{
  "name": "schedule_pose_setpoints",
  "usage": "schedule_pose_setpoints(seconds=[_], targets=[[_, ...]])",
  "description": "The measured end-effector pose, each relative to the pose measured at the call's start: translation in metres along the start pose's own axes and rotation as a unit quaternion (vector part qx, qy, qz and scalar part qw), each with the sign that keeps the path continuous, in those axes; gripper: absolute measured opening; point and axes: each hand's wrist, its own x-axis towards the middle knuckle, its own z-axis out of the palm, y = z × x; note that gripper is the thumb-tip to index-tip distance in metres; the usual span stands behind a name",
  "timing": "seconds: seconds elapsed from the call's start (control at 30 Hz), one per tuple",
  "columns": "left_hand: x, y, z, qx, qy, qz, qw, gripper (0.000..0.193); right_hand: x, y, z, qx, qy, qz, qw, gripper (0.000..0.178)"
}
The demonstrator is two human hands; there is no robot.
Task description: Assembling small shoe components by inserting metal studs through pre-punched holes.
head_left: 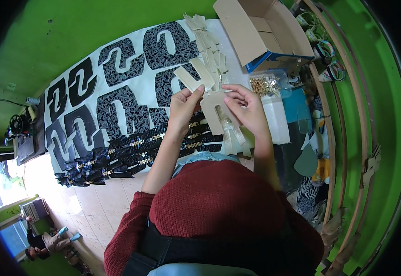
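Before me I hold a flat beige cut piece [212, 120] with a slot in it, perhaps leather or card; its material I cannot tell. My left hand [185, 105] pinches it near its upper left, where two beige prongs [189, 79] stick out. My right hand [248, 109] is closed on its upper right edge, thumb below and fingers above. Under and beyond the piece runs a row of overlapping cream strips [208, 43] with small metal fittings. Left of my hands lie black-and-grey patterned panels [169, 44] with curved cut-outs.
Black shiny straps [138, 143] with gold-coloured fittings lie along the near table edge. An open cardboard box [262, 34] stands at the far right. Beside it sits a clear tray of small gold-coloured parts [264, 86]. A wooden rack [328, 152] borders the right. Another person [48, 243] is at lower left.
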Motion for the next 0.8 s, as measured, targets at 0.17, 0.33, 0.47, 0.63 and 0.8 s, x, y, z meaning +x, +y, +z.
schedule_pose_setpoints(seconds=[0.17, 0.33, 0.47, 0.63, 0.8], targets=[[0.000, 0.007, -0.004, -0.064, -0.002, -0.065, 0.996, 0.030, 0.006, 0.017, 0.009, -0.005, 0.005, 0.003, 1.000, 0.031], [0.001, 0.008, -0.026, -0.060, -0.048, -0.040, 0.996, 0.039, 0.012, 0.020, 0.014, 0.126, 0.030, 0.029, 0.991, 0.033], [0.001, 0.012, -0.028, 0.242, 0.072, 0.200, 0.947, 0.068, 0.018, 0.021, 0.010, 0.181, -0.002, 0.048, 0.982, 0.033], [0.002, 0.010, -0.024, 0.497, 0.020, 0.315, 0.808, 0.041, 0.026, 0.026, 0.012, 0.208, -0.065, 0.092, 0.972, 0.028], [0.009, 0.002, -0.029, 0.297, 0.039, 0.154, 0.941, 0.015, 0.034, 0.025, 0.004, 0.313, -0.083, 0.115, 0.939, 0.034]])
